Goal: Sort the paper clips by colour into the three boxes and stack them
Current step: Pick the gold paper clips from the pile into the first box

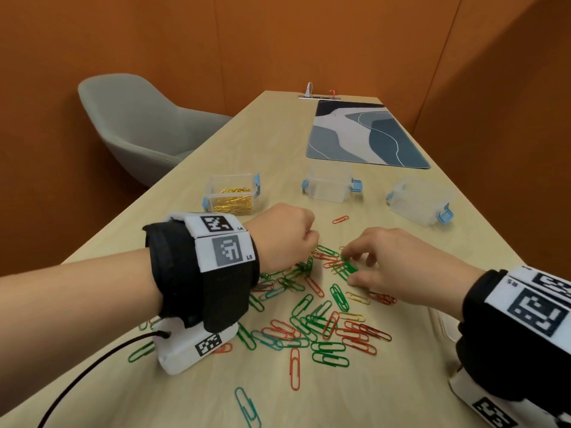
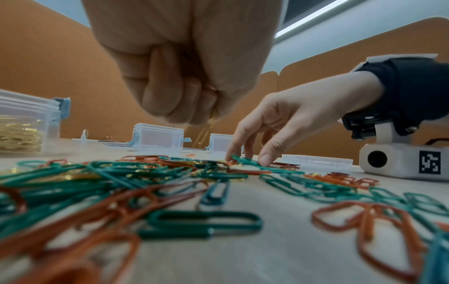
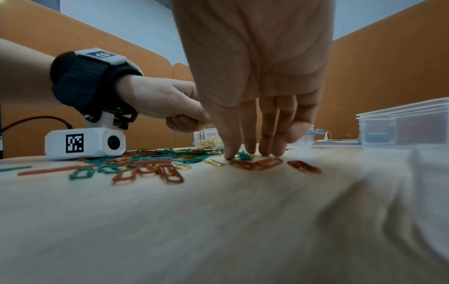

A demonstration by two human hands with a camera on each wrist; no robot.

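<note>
A loose pile of green, red and a few gold paper clips [image 1: 309, 310] covers the wooden table in front of me. My left hand [image 1: 312, 239] is curled into a fist above the pile's far edge and grips several gold clips [image 2: 206, 132], which dangle below it. My right hand [image 1: 350, 267] reaches down with spread fingers, its fingertips [image 3: 229, 153] resting on green and red clips. Three clear boxes with blue latches stand beyond: the left box [image 1: 213, 186] holds gold clips, while the middle box [image 1: 329, 186] and the right box [image 1: 417, 200] look empty.
A single red clip [image 1: 340, 219] lies apart between the pile and the boxes. A blue-grey patterned mat [image 1: 364, 134] lies at the far end of the table. A grey chair [image 1: 136, 125] stands past the left table edge. A clear lid [image 2: 318, 163] lies flat beside my right hand.
</note>
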